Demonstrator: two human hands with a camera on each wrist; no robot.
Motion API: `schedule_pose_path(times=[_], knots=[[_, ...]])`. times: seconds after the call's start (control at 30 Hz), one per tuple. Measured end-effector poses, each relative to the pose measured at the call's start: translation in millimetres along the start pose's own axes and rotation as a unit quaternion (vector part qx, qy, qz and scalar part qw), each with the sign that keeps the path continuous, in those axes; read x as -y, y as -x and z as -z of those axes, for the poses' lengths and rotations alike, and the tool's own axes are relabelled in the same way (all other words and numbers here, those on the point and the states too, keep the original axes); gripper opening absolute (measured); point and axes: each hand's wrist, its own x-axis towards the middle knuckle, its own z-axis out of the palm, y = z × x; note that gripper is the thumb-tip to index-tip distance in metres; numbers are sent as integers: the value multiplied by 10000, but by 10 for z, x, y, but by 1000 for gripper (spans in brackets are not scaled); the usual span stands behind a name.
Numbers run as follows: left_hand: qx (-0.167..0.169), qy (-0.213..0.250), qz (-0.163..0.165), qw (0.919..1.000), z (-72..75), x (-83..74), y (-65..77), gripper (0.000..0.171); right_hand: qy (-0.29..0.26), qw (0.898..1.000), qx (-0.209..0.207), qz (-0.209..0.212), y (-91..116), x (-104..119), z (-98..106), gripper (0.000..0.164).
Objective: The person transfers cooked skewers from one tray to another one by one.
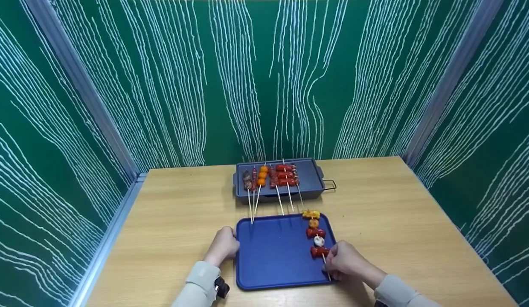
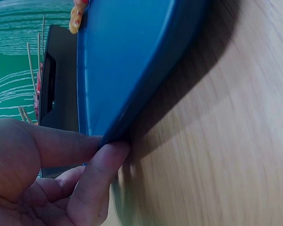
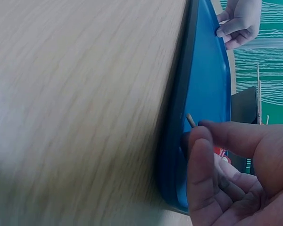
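Observation:
A blue tray (image 1: 273, 251) lies on the wooden table. At its left rim my left hand (image 1: 224, 245) pinches the edge between thumb and fingers, as the left wrist view shows. Over the tray's right side my right hand (image 1: 347, 262) pinches the stick of a mixed skewer (image 1: 319, 241), which has red, white, orange and yellow pieces. In the right wrist view the stick's end (image 3: 191, 120) pokes out past the thumb and finger. Whether the skewer touches the tray, I cannot tell.
Behind the tray stands a dark grey grill (image 1: 309, 175) with a wire handle (image 1: 330, 184) on its right. Several skewers (image 1: 286, 175) lie across it, sticks pointing toward the tray. Green walls with white wavy lines (image 1: 230, 85) enclose the table (image 1: 179, 204).

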Motion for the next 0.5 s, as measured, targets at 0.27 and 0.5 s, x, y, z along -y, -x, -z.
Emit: schedule_pose_path(times=[0.27, 0.5], knots=[[0, -58, -23, 10000, -8, 19, -17, 33, -109, 9996, -225, 87, -67, 149, 200, 18], [-92, -126, 9, 9999, -28, -4, -13, 32, -67, 9988, -485, -32, -190, 352, 428, 14]])
